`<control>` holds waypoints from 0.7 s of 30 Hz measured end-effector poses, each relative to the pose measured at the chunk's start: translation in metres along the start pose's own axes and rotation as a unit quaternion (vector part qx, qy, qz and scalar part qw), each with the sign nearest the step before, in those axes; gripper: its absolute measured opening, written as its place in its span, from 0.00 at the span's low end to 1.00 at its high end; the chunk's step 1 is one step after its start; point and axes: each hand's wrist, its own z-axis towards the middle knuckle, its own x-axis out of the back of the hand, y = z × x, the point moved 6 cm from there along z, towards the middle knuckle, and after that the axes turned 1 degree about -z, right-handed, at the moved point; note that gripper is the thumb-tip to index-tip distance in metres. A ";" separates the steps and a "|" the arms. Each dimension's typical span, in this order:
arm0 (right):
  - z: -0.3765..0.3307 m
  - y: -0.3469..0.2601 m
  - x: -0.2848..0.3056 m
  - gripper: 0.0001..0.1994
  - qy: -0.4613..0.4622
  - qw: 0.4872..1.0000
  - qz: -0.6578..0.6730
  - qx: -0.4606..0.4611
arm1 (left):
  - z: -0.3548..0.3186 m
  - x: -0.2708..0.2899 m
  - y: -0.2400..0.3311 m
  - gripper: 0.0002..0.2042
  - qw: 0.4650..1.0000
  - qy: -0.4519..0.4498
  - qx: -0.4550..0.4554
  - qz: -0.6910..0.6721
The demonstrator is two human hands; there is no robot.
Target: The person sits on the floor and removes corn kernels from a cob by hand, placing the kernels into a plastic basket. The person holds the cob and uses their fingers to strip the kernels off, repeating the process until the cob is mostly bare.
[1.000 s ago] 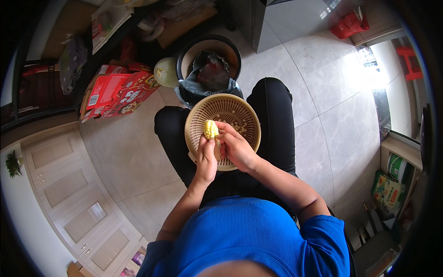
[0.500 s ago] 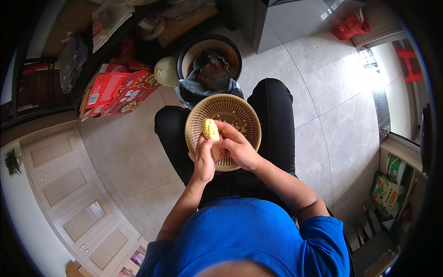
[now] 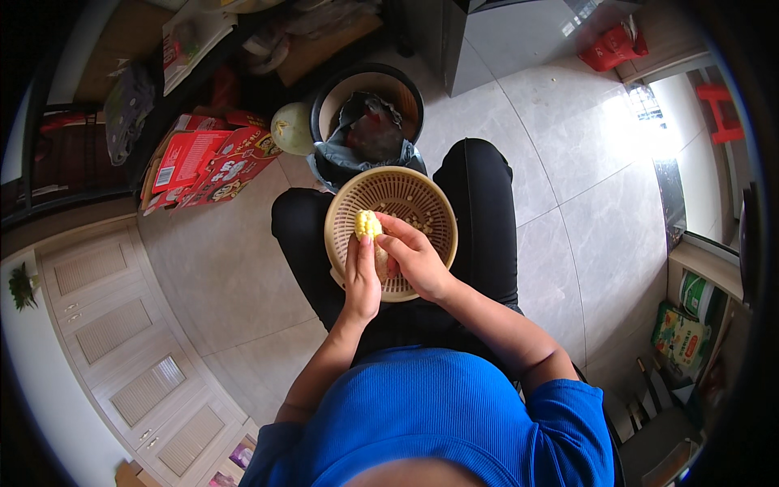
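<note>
Corn cob (image 3: 369,230), yellow and partly stripped, sits upright over the beige plastic colander (image 3: 430,203) resting on the person's lap. Left hand (image 3: 361,276) is clamped around its lower part from 7 o'clock; right hand (image 3: 414,256) closes on it from 4 o'clock, fingertips pressed against the kernels. Loose kernels lie in the colander's bowl. At 12 o'clock stands a black bin (image 3: 324,109), lined with a bag; red cartons (image 3: 207,162) lie on the tiled floor at 10 o'clock.

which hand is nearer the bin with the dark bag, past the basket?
Left, narrowly. The left hand grips the corn cob on the basket's left side, more directly below the bin. The right hand pinches the cob from the right, slightly farther off.
</note>
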 end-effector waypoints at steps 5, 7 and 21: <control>0.001 0.010 0.001 0.22 0.009 0.999 0.001 0.036 | -0.002 0.000 -0.004 0.20 1.000 0.005 0.008 -0.021; 0.001 0.011 0.005 0.22 -0.012 0.999 0.036 0.007 | -0.002 0.001 -0.004 0.20 1.000 0.012 0.006 -0.025; 0.001 -0.003 -0.002 0.19 0.012 1.000 -0.009 0.017 | -0.001 0.001 -0.004 0.19 1.000 0.000 -0.025 0.002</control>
